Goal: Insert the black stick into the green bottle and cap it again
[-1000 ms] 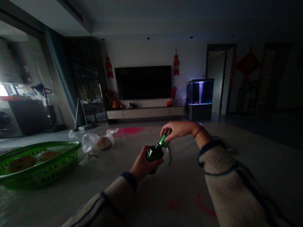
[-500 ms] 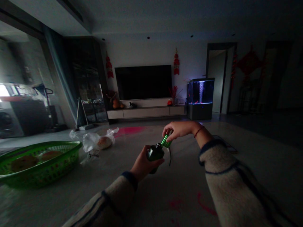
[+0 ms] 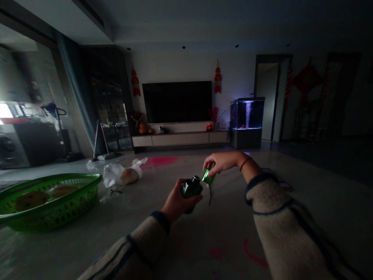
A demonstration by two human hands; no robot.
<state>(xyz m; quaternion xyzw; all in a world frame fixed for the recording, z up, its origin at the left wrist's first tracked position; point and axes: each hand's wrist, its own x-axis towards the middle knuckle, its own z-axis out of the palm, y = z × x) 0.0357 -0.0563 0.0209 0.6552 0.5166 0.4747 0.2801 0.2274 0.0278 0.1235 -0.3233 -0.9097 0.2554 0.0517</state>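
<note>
My left hand is wrapped round a small dark green bottle, held above the grey table. The bottle's mouth shows bare at its top. My right hand pinches a shiny green cap just to the right of the bottle's mouth, apart from it. A thin dark cord hangs down under the cap. Both sleeves are cream knit with dark stripes, and a red band sits on my right wrist.
A green plastic basket with round brownish items stands at the left. Behind it lie a crumpled clear bag with a bun and a small glass item. Farther off are a television and a lit aquarium.
My right hand has drawn the green cap off the bottle's neck and a little to the right and down; the mouth now shows bare. My left hand has held the bottle nearly still.
</note>
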